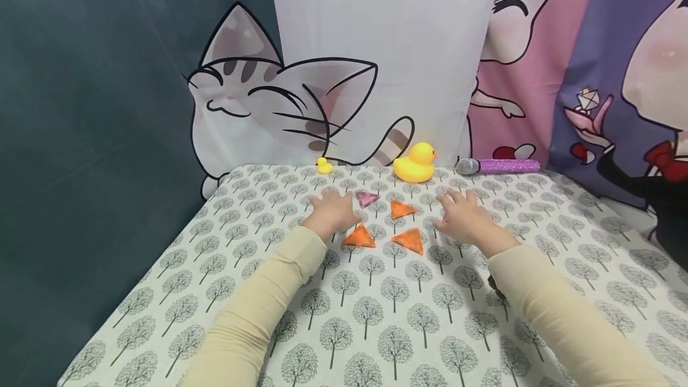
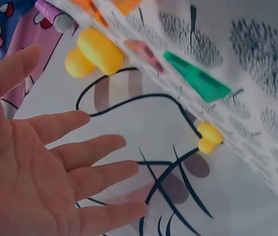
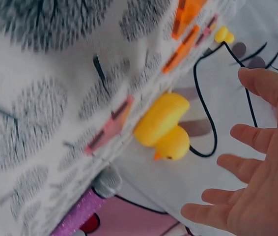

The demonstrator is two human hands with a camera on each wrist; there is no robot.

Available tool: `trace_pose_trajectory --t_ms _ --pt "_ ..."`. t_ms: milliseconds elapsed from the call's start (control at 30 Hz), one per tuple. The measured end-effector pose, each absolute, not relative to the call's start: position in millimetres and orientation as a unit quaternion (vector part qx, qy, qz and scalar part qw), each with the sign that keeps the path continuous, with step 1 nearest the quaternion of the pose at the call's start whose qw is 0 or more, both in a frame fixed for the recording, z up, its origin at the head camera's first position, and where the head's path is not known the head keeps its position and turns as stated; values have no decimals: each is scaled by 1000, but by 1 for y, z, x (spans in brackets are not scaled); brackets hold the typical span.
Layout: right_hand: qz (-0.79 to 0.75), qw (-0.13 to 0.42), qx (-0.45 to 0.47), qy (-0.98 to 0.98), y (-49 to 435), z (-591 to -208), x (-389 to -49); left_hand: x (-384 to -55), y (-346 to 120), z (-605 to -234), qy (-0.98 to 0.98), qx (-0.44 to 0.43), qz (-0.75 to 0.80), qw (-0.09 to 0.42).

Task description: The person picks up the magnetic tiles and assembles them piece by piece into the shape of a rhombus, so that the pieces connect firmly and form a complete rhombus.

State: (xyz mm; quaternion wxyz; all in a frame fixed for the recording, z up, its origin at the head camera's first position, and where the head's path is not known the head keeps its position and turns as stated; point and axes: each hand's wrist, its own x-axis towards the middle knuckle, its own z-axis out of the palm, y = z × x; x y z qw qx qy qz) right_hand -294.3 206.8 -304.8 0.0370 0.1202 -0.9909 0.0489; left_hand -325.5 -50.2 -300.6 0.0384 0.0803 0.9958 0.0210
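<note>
Spread and released, left hand (image 1: 334, 212) and right hand (image 1: 465, 217) flank orange triangular tiles (image 1: 411, 240). Toy ducks (image 1: 414, 168) sit at the surface's (image 1: 381, 309) far edge.

This looks like a play corner, or a small set dressed as one; whether it belongs to a home or a studio cannot be told. Cloth backdrops (image 1: 430, 34) printed with a striped cartoon cat (image 1: 242, 97) and cartoon people (image 1: 507, 37) stand close behind a tree-print tablecloth (image 1: 344, 303). On it sit toys: a large rubber duck (image 1: 414, 163), a small rubber duck (image 1: 325, 166), a purple toy microphone (image 1: 507, 166) and translucent triangular tiles (image 1: 359, 237).
</note>
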Motion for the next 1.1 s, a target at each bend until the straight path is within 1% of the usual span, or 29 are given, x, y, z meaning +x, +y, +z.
trace_pose_trajectory --t_ms 167,333,433,567,700,867,1000,1100 --pt "59 18 127 -990 199 -318 -298 -325 -42 -306 993 87 38 68" --pt "61 7 146 -987 193 -325 -303 -328 -33 -313 991 86 20 98" --pt "63 -17 165 -984 190 -328 -305 -329 -28 -317 990 86 -1 113" --pt "60 -67 195 -977 185 -331 -309 -328 -23 -323 987 95 -19 127" --pt "71 -99 206 -971 181 -335 -312 -324 -19 -329 986 97 -37 134" --pt "100 -113 207 -967 178 -337 -314 -324 -15 -332 988 78 -39 130" --pt "88 -124 219 -964 177 -335 -315 -325 -13 -333 989 77 -32 122" --pt "80 -125 244 -958 178 -334 -315 -326 -12 -334 990 73 -24 117"
